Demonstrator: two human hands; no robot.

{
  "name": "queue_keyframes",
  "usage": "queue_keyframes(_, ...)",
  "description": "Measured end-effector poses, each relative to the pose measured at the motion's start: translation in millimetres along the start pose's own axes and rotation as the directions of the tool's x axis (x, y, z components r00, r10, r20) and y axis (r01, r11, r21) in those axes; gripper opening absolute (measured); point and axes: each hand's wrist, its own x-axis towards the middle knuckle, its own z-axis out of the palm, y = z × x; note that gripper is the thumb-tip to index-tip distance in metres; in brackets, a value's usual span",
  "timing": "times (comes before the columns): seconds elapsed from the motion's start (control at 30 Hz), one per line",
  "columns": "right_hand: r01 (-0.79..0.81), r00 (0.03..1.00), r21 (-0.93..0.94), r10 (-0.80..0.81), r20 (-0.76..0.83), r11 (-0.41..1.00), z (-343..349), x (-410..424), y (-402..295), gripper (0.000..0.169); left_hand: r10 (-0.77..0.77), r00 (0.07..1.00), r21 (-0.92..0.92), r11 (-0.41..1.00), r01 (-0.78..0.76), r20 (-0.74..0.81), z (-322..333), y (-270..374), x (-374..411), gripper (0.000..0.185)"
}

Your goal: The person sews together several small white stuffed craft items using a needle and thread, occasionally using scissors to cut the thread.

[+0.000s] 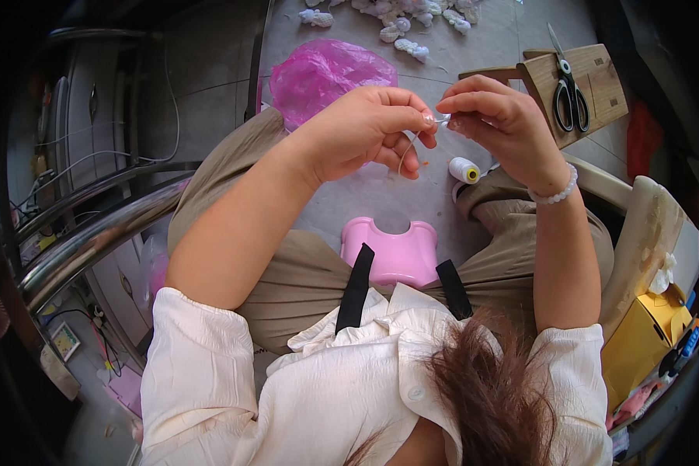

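Observation:
Between my two hands runs a short length of white cord or thread (441,120). My left hand (387,125) pinches it between thumb and index finger, and a loose strand hangs down past the other fingers. My right hand (492,116) closes its fingertips on the other end, around a small white piece that is mostly hidden. A spool of white thread (464,170) with a yellow core lies on its side below my right hand. Behind my left hand is a crumpled pink plastic bag (326,73).
Black-handled scissors (566,87) lie on a small wooden stool (603,87) at right. Small white stuffed figures (410,49) are heaped on the grey floor ahead. A pink plastic stool (390,250) stands between my legs. Metal rails (105,233) run along the left; a yellow box (643,343) is at right.

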Motion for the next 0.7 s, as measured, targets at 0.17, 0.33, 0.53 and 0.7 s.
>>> queue_keyframes(0.17, 0.001, 1.000, -0.054, -0.002, -0.023, 0.999, 0.6, 0.6, -1.4, 0.019, -0.041, 0.998, 0.026, 0.999, 0.042, -0.037, -0.4, -0.5, 1.5, 0.011)
queue_keyframes(0.33, -0.015, 0.998, -0.068, 0.011, -0.057, 0.998, -0.3, 1.1, -1.9, 0.018, -0.062, 0.998, 0.030, 0.998, 0.063, -0.026, -4.4, -2.8, 3.7, 0.010)
queue_keyframes(0.53, -0.337, 0.940, 0.075, 0.340, -0.021, 0.938, -9.9, -4.5, 7.6, 0.019, -0.063, 0.991, 0.101, 0.992, 0.075, -0.122, -4.0, -3.9, 4.9, 0.007)
queue_keyframes(0.7, -0.711, 0.703, -0.509, 0.517, -0.489, 0.485, -89.2, -20.6, 60.0, 0.038, 0.417, 0.869, 0.670, 0.728, -0.143, -0.268, -18.2, -14.5, 15.1, 0.013)
